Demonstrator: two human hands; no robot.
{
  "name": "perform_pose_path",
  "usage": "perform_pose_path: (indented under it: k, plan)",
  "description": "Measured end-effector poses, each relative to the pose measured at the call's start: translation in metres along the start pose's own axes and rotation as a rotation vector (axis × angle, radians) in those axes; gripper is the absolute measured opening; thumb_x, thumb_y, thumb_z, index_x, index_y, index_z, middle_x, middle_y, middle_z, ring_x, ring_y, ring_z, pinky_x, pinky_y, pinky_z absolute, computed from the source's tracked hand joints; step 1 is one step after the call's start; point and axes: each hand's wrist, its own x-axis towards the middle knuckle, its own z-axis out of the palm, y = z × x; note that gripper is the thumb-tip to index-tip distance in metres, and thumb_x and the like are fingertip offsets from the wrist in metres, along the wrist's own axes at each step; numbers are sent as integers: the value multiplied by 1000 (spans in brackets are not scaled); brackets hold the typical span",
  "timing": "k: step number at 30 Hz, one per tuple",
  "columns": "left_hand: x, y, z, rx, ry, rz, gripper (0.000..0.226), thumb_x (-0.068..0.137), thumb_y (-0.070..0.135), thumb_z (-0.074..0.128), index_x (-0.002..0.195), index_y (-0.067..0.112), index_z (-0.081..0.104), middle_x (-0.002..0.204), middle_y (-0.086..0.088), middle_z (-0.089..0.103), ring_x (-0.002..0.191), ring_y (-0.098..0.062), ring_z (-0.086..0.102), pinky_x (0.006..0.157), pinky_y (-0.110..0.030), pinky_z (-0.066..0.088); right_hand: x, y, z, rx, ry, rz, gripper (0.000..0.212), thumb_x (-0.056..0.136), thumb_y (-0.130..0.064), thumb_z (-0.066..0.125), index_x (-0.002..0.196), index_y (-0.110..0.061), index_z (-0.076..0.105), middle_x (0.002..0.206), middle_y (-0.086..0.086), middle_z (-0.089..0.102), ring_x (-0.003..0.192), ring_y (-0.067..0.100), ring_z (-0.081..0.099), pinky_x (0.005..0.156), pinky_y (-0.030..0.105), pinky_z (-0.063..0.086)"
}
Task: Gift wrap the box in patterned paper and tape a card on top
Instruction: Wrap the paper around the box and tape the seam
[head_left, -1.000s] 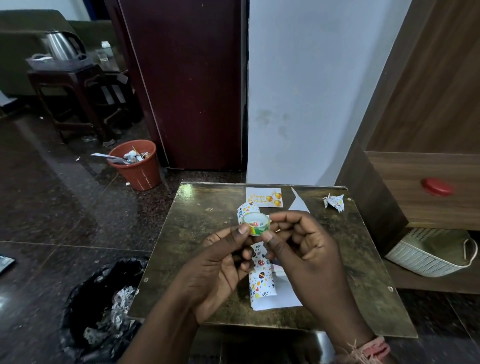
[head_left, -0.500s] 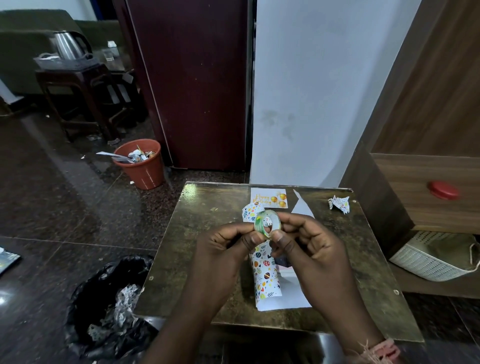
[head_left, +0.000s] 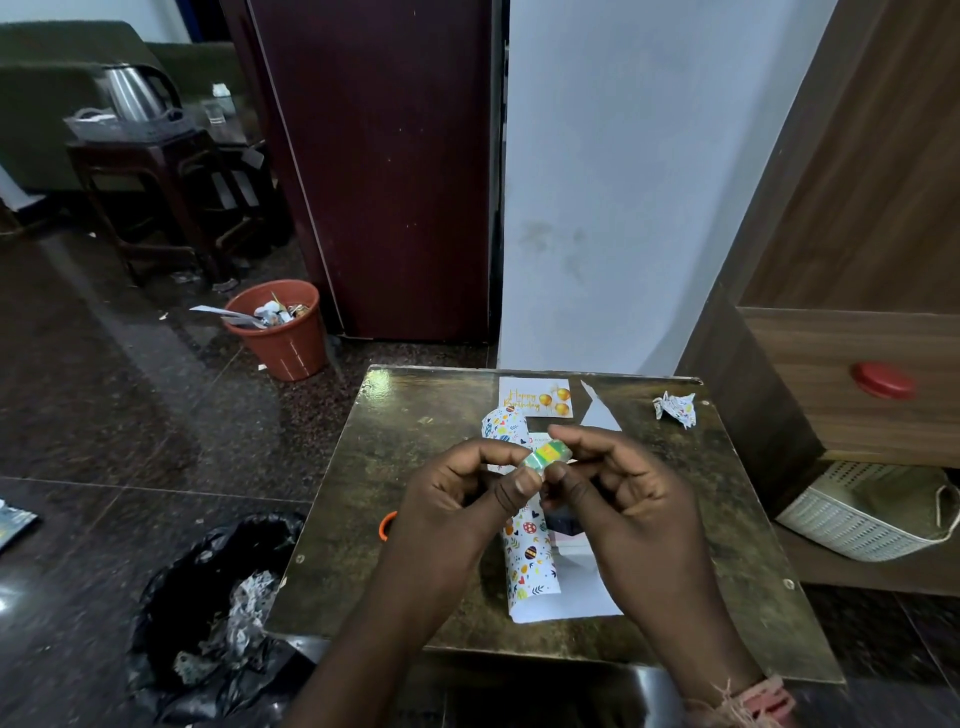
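Observation:
Both hands hold a small green tape roll above the middle of a small dark table. My left hand pinches its near end with thumb and forefinger. My right hand grips the roll from the right. Under the hands lies patterned wrapping paper, white with coloured eggs, partly folded over a dark box that is mostly hidden. A white "Happy Birthday" card with gold balloons lies at the table's far edge.
A crumpled paper scrap and a white offcut lie at the far right of the table. An orange ring peeks out left of my wrist. A black rubbish bag and a terracotta bin stand on the floor to the left, a woven basket to the right.
The tape roll has been turned in my fingers, from showing its open ring to lying edge-on. Both hands stayed above the wrapping paper.

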Motion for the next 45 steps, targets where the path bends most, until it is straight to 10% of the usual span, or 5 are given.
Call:
perform_pose_path:
  k: [13, 45]
  plan:
    - [11, -14, -9, -128, 23, -15, 21, 75, 9, 80, 96, 13, 81, 119, -13, 75, 116, -30, 70, 97, -42, 57, 1, 1, -1, -58, -31, -7, 35, 78, -17, 82, 109, -33, 75, 90, 5, 76, 83, 21, 72, 74, 37, 58]
    - [10, -18, -8, -43, 95, -62, 31, 82, 24, 70, 108, 8, 77, 101, -16, 78, 90, -29, 75, 87, -43, 60, 5, 6, -6, 40, 14, 35, 16, 83, 5, 71, 92, -8, 75, 79, 14, 75, 69, 25, 73, 58, 24, 55]
